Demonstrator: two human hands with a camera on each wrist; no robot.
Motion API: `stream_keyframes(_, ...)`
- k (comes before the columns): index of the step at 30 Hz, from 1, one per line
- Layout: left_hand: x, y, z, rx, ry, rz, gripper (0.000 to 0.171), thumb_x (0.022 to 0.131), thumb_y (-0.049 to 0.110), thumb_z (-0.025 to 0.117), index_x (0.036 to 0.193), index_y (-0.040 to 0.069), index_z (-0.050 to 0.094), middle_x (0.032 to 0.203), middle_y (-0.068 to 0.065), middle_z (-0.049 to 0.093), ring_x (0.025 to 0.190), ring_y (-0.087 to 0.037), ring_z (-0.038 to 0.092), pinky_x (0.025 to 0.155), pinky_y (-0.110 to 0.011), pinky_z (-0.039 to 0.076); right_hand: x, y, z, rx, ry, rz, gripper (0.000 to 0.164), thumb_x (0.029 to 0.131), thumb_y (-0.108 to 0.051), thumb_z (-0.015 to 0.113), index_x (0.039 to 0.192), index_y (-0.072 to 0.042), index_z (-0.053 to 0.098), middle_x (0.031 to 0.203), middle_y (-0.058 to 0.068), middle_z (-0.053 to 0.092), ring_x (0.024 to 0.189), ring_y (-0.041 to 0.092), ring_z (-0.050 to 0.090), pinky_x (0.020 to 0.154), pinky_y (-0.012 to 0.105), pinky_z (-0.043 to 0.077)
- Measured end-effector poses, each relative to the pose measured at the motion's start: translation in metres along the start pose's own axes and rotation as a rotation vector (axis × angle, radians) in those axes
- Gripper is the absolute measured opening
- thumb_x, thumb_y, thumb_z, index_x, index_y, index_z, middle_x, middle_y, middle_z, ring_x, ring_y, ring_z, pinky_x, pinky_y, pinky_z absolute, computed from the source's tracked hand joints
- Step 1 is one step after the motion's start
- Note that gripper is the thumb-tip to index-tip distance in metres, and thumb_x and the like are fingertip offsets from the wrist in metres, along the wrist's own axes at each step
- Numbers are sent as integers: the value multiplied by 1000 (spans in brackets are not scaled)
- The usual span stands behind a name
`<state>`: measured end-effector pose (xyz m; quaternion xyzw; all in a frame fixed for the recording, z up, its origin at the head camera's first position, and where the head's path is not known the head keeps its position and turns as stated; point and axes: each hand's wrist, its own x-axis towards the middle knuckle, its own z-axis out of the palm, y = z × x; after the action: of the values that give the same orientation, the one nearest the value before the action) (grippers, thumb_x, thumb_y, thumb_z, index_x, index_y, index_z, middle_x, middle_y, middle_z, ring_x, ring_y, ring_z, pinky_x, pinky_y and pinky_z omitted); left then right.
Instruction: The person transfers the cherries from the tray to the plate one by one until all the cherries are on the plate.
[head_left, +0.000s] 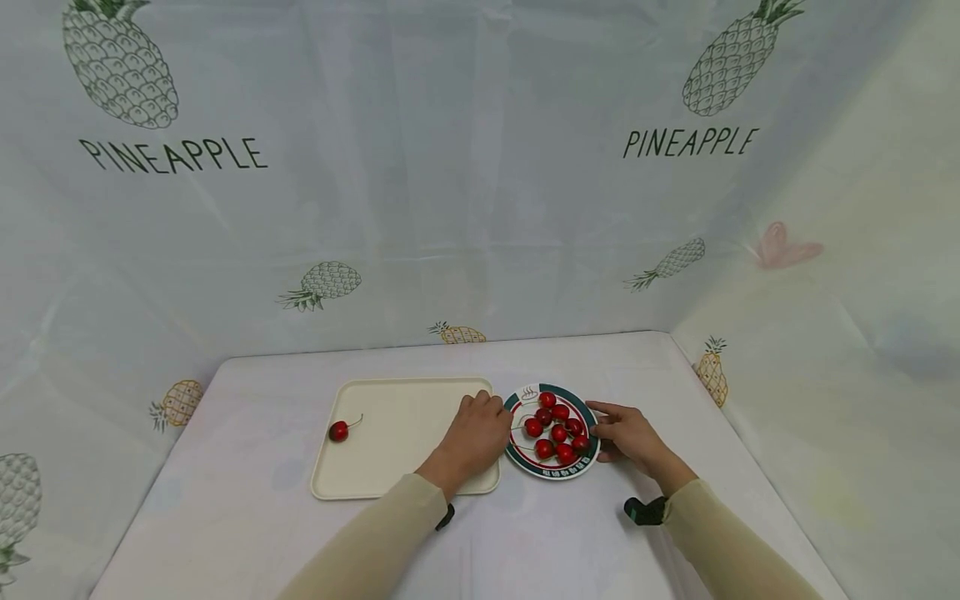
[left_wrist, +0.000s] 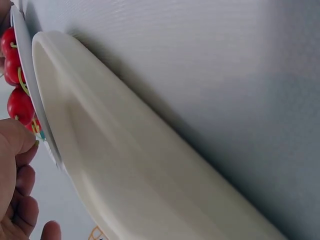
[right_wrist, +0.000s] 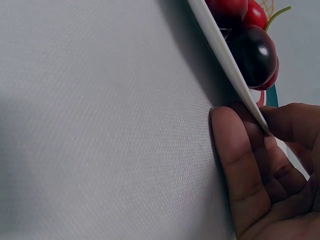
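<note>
A round plate (head_left: 551,472) with a dark green rim band holds several red cherries (head_left: 558,433). Its right rim is gripped by my right hand (head_left: 636,435), thumb above and fingers beneath in the right wrist view. Over the plate's left edge, my left hand (head_left: 480,429) has thumb and finger together; in the left wrist view a small green stem end pokes out of that pinch, close to a cherry (left_wrist: 20,106). A cream tray (head_left: 405,433) lies left of the plate, partly under my left forearm. One cherry (head_left: 338,431) with a stem sits at the tray's left side.
A white cloth covers the table (head_left: 558,550). Behind it hangs a pale curtain (head_left: 450,167) printed with pineapples, which also runs along the right side. Dark wrist straps (head_left: 645,511) show below the sleeves.
</note>
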<state>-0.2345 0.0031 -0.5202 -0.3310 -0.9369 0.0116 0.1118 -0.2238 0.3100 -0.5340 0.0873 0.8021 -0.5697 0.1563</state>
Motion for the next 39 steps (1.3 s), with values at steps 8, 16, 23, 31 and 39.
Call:
stream_keyframes(8, 3, 4, 0, 35, -34, -2, 21, 106, 28, 62, 115, 15, 76, 104, 0, 64, 95, -19, 48, 84, -36, 42, -1, 0, 0, -4, 8, 3, 55, 103, -9, 63, 156, -11, 50, 127, 19, 66, 81, 22, 71, 68, 36, 63)
stream_keyframes(16, 8, 7, 0, 37, -60, -34, 22, 104, 32, 65, 116, 16, 75, 103, 1, 64, 95, -18, 48, 84, -36, 41, -1, -1, 1, -6, 15, 8, 55, 103, -8, 63, 156, -11, 50, 125, 19, 65, 81, 22, 71, 67, 35, 63)
stream_keyframes(23, 14, 8, 2, 40, -78, -76, 27, 102, 36, 68, 118, 16, 75, 105, 0, 65, 96, -18, 48, 82, -36, 40, -1, -2, 1, 0, 10, 13, 56, 102, -8, 64, 156, -10, 51, 124, 18, 66, 81, 22, 70, 68, 36, 63)
stream_keyframes(31, 17, 9, 3, 31, -66, -73, 24, 103, 32, 65, 118, 17, 76, 105, 0, 66, 97, -19, 50, 82, -36, 41, -2, -3, 1, -13, 19, 18, 56, 102, -7, 64, 156, -10, 51, 125, 19, 65, 81, 22, 70, 68, 37, 63)
stream_keyframes(39, 16, 14, 2, 2, -65, -17, 20, 103, 30, 66, 117, 19, 76, 108, 2, 66, 97, -18, 49, 81, -33, 40, -1, -2, 1, -13, 13, 11, 56, 102, -8, 64, 157, -11, 50, 124, 19, 66, 81, 22, 70, 68, 36, 63)
